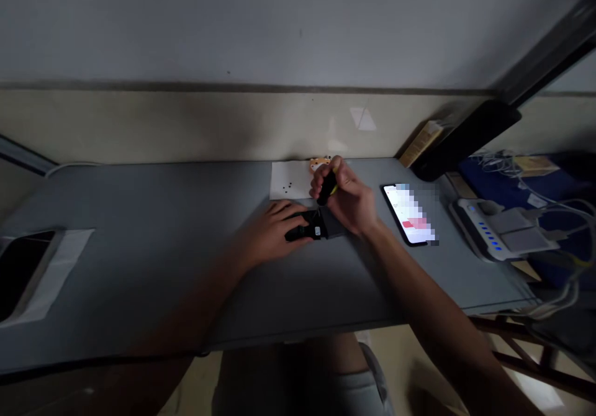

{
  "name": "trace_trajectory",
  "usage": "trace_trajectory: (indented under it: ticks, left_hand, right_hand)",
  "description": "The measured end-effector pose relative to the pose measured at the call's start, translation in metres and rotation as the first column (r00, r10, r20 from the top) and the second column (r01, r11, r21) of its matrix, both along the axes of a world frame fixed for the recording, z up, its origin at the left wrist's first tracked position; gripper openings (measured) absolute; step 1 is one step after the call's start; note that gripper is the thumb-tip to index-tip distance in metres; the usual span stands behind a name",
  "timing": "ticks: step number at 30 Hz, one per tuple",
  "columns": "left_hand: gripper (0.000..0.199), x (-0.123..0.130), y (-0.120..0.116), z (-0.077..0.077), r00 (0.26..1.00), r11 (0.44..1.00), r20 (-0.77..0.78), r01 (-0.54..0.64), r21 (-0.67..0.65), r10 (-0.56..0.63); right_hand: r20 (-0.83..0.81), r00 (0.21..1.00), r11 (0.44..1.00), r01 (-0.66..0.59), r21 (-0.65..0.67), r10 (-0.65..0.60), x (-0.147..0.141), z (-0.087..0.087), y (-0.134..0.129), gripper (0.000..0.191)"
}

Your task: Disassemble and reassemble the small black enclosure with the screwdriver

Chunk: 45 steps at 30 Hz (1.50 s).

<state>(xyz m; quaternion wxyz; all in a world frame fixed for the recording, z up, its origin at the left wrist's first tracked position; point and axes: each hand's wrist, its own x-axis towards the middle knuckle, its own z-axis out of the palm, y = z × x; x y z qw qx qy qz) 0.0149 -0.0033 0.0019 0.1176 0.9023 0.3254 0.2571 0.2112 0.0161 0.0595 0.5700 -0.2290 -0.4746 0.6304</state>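
Observation:
On the desk in front of me lies a flat black device, its inside partly showing, with a small light label on it. My left hand steadies its left end, fingers along the far side and thumb at the near edge. Wrapped in my right hand is a screwdriver with a black and yellow handle, held upright over the device. Its tip is too dark to make out. Just beyond my left hand, several tiny dark screws rest on a white sheet of paper.
An orange and white cartoon animal item sits at the paper's right end. To the right are a lit phone and a white device with blue lights. A dark tablet-like object lies far left. A wall bounds the desk's back.

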Motion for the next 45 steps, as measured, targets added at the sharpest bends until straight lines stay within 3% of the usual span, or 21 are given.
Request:
trace_trajectory:
  ticks: [4, 11, 18, 24, 30, 35, 45]
  left_hand:
    - [0.018, -0.001, 0.002, -0.005, 0.999, 0.999, 0.029, 0.014, 0.04, -0.015]
    - [0.018, -0.002, 0.002, -0.011, 0.999, 0.993, 0.032, 0.004, 0.119, -0.008]
    - [0.016, 0.0, 0.002, -0.01, 0.999, 0.997, 0.041, -0.001, 0.077, -0.002]
    - [0.017, 0.001, 0.002, -0.01, 0.997, 0.997, 0.077, 0.002, 0.083, -0.009]
    - [0.014, 0.001, 0.003, -0.009, 0.998, 0.997, 0.067, -0.003, 0.074, -0.002]
    - [0.015, 0.0, 0.001, -0.005, 0.999, 0.997, 0.047, -0.003, 0.077, -0.001]
    - [0.019, 0.0, 0.003, -0.006, 1.0, 0.994, 0.015, 0.01, 0.107, -0.012]
  right_hand:
    - [0.117, 0.993, 0.999, -0.006, -0.037, 0.01, 0.008, 0.004, 0.005, 0.04]
    - [0.046, 0.998, 0.996, 0.051, -0.079, -0.047, 0.0, 0.003, 0.003, 0.046]
    - [0.062, 0.994, 0.994, 0.091, -0.053, -0.087, 0.008, 0.001, 0.004, 0.041]
    - [0.108, 0.994, 0.999, 0.036, -0.035, -0.032, 0.005, 0.006, -0.001, 0.044]
    - [0.015, 0.994, 0.994, 0.109, -0.021, -0.109, -0.003, 0.003, -0.006, 0.041]
    - [0.048, 0.988, 0.989, 0.146, -0.032, -0.145, -0.003, 0.002, -0.005, 0.043]
    - [0.068, 0.996, 0.997, 0.053, -0.048, -0.05, -0.003, 0.004, 0.002, 0.05]
